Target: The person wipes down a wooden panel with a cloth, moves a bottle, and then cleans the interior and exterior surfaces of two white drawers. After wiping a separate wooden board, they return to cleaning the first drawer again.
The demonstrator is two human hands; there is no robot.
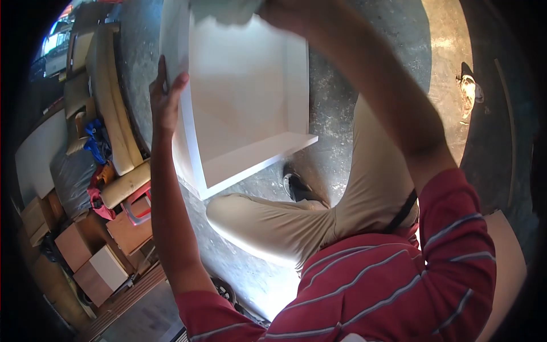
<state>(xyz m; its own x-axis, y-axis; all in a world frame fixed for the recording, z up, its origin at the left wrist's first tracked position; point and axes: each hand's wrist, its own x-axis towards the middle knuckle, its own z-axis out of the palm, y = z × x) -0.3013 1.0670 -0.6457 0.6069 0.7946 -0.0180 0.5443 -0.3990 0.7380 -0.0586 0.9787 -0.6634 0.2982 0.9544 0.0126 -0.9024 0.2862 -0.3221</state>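
Note:
A white open-fronted cabinet (242, 97), like a box with side panels and a ledge at its near end, stands in front of me on the floor. My left hand (167, 105) lies against its left outer side, fingers stretched and apart, the thumb touching the front edge. At the top of the view, my right hand (285, 14) is closed on a pale grey-white cloth (225, 8) over the cabinet's far part. Motion smears this hand, and the picture's edge cuts off part of it and the cloth.
My bent legs (262, 222) and a dark shoe (296, 185) are close to the cabinet's near end. On the left are wooden boards (94, 273), long padded pieces (108, 97), a blue bundle (98, 139) and a red-framed item (137, 205). A sunlit strip (450, 40) crosses the concrete floor.

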